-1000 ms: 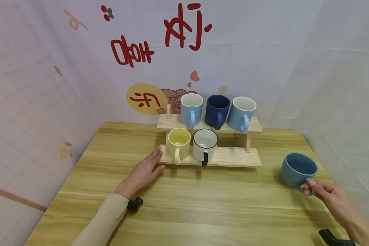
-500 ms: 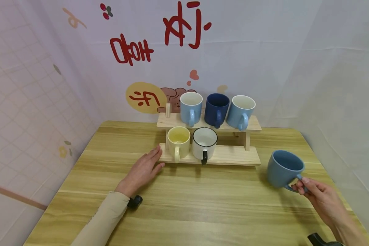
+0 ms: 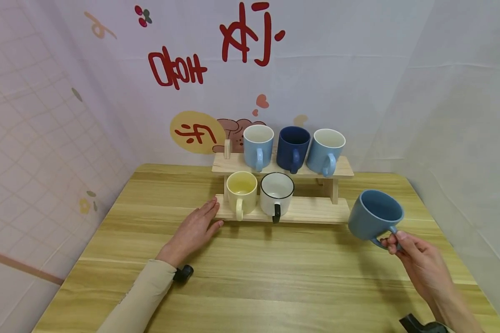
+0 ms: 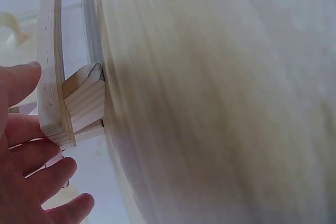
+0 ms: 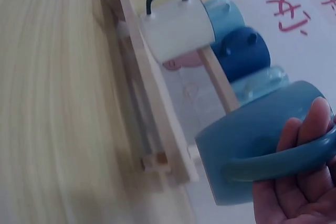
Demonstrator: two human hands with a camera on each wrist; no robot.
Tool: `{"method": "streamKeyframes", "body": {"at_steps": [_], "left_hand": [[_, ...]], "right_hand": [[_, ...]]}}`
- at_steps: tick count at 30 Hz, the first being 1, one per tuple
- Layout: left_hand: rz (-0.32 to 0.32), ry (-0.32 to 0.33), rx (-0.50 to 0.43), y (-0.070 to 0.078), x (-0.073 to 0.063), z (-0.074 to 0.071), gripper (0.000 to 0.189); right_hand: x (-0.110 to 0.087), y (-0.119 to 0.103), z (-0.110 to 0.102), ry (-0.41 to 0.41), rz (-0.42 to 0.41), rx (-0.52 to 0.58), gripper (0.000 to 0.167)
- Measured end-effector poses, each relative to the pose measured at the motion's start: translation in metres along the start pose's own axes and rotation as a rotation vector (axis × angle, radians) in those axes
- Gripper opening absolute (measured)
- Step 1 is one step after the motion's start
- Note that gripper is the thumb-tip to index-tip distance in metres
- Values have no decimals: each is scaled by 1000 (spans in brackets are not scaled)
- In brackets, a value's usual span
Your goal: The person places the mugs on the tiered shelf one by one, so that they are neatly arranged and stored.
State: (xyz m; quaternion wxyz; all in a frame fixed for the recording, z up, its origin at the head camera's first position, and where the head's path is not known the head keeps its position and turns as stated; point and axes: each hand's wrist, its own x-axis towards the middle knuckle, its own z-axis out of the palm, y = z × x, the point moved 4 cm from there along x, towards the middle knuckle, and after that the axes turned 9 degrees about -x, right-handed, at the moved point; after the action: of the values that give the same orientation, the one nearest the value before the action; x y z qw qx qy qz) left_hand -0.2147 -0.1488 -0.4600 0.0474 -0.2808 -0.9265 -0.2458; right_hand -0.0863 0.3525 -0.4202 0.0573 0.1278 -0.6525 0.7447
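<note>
A grey-blue mug [image 3: 368, 219] hangs over the table just off the right end of a two-tier wooden rack [image 3: 316, 210]. My right hand [image 3: 421, 259] grips it by the handle, which points toward me and to the right. In the right wrist view, fingers curl through the mug's handle [image 5: 283, 161]. My left hand [image 3: 193, 233] rests at the rack's left end; in the left wrist view its straight fingers touch the corner of the lower shelf [image 4: 51, 93]. On that shelf stand a yellow mug [image 3: 242, 194] and a white mug with a black rim [image 3: 275, 201].
Along the upper shelf stand a light blue mug [image 3: 258, 150], a dark blue mug [image 3: 292, 150] and another light blue mug [image 3: 322, 155], handles facing front. The wooden table [image 3: 275, 277] meets a printed cloth backdrop [image 3: 337, 83] at the back and right.
My right hand has carried the grey-blue mug left and upward from the table's right side toward the rack's right end. The left hand stays at the rack's left end.
</note>
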Motion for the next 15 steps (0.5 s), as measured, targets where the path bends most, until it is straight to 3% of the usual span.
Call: {"method": "streamKeyframes", "body": {"at_steps": [4, 15], "left_hand": [[2, 9, 0, 0, 0, 0, 62], [2, 19, 5, 0, 0, 1, 62]], "right_hand": [[7, -4, 14, 8, -38, -9, 37], [23, -5, 51, 78, -43, -63, 32]]}}
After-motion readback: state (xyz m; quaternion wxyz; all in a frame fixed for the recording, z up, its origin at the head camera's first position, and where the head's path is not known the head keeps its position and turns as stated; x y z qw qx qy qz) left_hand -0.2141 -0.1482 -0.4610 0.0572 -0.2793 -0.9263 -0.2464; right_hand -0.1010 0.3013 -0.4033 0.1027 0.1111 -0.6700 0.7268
